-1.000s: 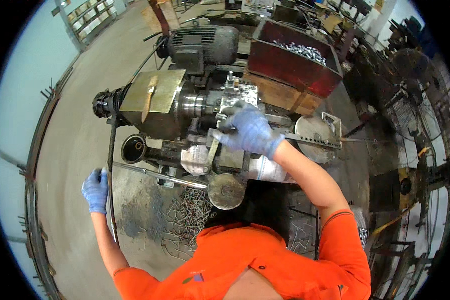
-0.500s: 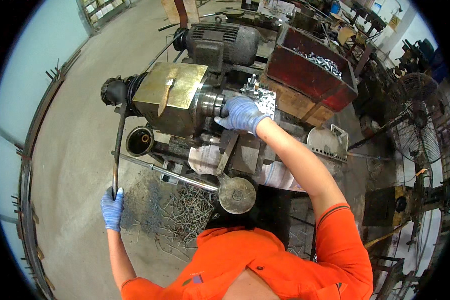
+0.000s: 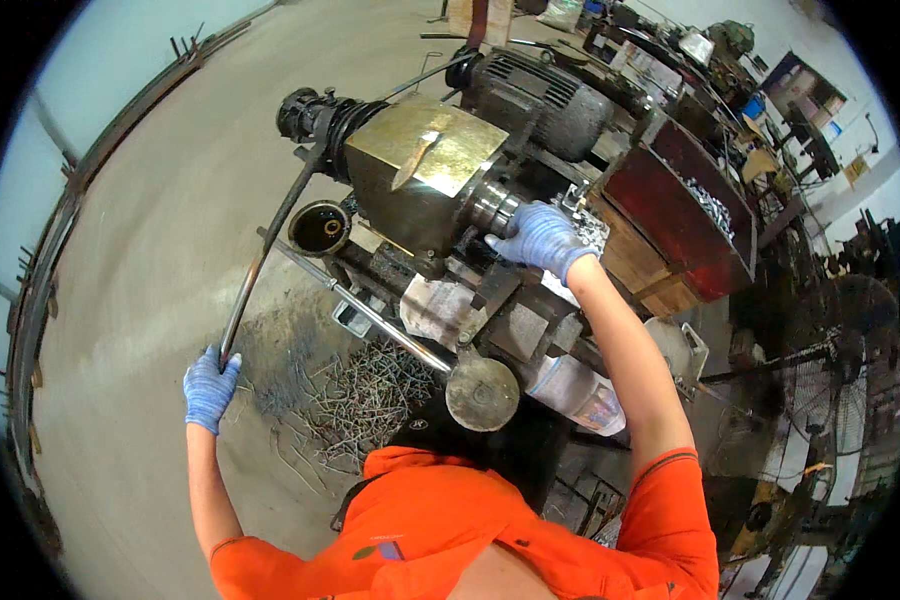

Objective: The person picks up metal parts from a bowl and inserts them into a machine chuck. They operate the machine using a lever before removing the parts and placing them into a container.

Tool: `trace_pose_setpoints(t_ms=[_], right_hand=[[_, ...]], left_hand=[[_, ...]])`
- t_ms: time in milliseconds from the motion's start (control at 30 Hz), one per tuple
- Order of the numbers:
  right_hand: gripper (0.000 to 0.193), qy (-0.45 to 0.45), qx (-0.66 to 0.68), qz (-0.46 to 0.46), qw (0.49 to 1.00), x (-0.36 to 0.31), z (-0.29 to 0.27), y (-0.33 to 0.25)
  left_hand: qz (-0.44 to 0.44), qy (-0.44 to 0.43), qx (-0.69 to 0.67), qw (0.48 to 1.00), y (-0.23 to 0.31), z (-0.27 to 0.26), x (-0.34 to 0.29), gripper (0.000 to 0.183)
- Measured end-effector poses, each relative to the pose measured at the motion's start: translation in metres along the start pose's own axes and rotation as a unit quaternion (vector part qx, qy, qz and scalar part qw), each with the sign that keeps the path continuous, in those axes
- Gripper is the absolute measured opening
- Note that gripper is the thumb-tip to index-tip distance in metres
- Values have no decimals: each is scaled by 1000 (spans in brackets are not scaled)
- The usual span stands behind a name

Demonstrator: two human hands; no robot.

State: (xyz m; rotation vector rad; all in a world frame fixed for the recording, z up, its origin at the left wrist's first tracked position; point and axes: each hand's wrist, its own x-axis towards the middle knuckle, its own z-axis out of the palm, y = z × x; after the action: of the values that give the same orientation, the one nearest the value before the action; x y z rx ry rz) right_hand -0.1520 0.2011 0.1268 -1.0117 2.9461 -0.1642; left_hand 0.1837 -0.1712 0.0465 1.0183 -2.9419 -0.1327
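Observation:
My left hand (image 3: 210,390), in a blue knitted glove, is closed round the lower end of a long dark metal lever (image 3: 255,275). The lever runs up to the rear end of a greasy machine headstock (image 3: 400,205). My right hand (image 3: 542,240), gloved alike, is at the front of the round steel chuck (image 3: 492,207). Its thumb points left and its fingers curl away from view; whatever they hold is hidden. On top of the headstock a wooden-handled brush (image 3: 416,162) lies on a brass-coloured plate (image 3: 470,145).
A round metal disc (image 3: 482,394) on a shiny bar stands close to my body. Thin metal rods (image 3: 370,395) are heaped on the floor. Behind the chuck sit a motor (image 3: 540,105) and a red bin (image 3: 670,215) of small metal pieces. A caged fan (image 3: 855,380) is at right.
My view has turned, so the machine appears tilted and farther right. Both hands keep their places, the left on the lever and the right at the chuck.

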Motion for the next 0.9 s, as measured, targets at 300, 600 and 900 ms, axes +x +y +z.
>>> trace_pose_setpoints(t_ms=[300, 600, 900], right_hand=[[54, -18, -40, -13, 999, 3, 5, 3], [50, -32, 19, 23, 999, -2, -6, -3], [18, 298, 119, 19, 947, -114, -33, 39]], left_hand=[[156, 210, 228, 938, -117, 29, 133, 12], [58, 156, 132, 977, -101, 8, 164, 18], [94, 60, -303, 946, 60, 190, 114, 38]])
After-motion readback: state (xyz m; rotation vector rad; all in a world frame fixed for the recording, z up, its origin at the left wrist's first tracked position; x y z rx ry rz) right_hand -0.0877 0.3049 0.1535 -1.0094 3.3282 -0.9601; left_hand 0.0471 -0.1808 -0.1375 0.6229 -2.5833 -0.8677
